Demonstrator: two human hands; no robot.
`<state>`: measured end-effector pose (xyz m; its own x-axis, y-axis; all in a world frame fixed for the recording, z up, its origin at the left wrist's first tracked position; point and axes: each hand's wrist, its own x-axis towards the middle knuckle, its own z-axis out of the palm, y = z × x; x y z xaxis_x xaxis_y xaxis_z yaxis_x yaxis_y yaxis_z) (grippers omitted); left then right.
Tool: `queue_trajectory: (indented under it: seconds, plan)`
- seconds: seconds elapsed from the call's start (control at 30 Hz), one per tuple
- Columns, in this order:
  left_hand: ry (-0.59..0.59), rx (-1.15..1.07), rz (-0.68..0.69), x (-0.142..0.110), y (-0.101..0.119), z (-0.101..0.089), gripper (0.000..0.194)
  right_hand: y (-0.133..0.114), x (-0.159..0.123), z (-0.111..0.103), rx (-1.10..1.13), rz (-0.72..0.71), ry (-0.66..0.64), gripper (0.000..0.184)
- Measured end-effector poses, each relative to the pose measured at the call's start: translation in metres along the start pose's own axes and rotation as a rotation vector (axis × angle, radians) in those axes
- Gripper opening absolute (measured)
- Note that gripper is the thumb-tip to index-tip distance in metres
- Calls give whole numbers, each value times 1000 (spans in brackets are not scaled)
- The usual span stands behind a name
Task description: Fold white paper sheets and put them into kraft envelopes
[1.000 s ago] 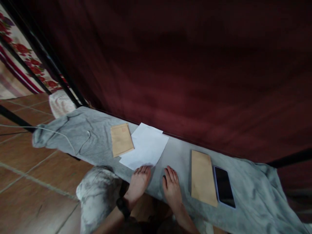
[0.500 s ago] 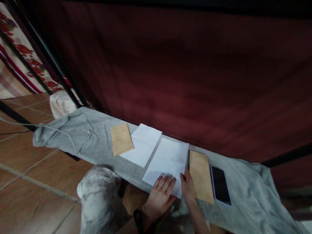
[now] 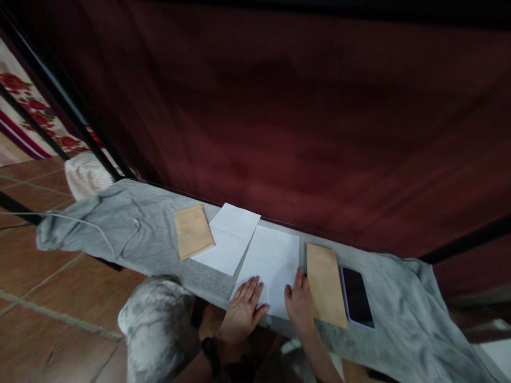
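Observation:
A white sheet of paper [image 3: 275, 255] with a faint crease lies in front of me. My left hand [image 3: 243, 311] rests flat on its near left part, fingers stretched out and thumb apart. At the sheet's near right edge is my right hand [image 3: 300, 303], its thumb and forefinger apart and touching the paper. Another white sheet [image 3: 231, 234], also creased, lies to the left. A brown envelope [image 3: 325, 284] is just right of my right hand. Several stacked brown envelopes [image 3: 194, 231] overlap the left sheet's edge.
A phone [image 3: 357, 297] with a dark screen lies right of the envelope. Grey cloth [image 3: 151, 213] covers the narrow surface, and a white cable [image 3: 106, 236] crosses its left end. A dark red curtain [image 3: 279, 133] hangs behind. Black metal bars [image 3: 75, 111] stand at the left.
My left hand has slid left over the sheet, and its thumb has spread away from the fingers. My right hand stays by the right edge. The view has shifted slightly.

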<state>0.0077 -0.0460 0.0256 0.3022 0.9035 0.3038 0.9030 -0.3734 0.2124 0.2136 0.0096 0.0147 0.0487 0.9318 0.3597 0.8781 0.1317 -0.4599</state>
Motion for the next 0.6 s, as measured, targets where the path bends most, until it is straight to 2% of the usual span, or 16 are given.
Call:
queue_trajectory:
  seconds: [0.1, 0.23, 0.37, 0.47, 0.6]
  plan:
    - [-20, -16, 9, 7, -5, 1, 54, -8, -8, -1, -43, -148, 8, 54]
    - [-39, -11, 17, 14, -10, 5, 51, -25, -8, 14, 1, -283, -154, 55]
    - [-49, 34, 38, 18, -17, 7, 50, -33, 5, 30, -47, -283, -229, 52]
    - [-26, 59, 34, 22, -26, 8, 51, -29, 11, 37, -84, -260, -186, 52]
    - [10, 72, -60, 34, -32, 13, 55, -22, 14, 43, -114, -184, -116, 55]
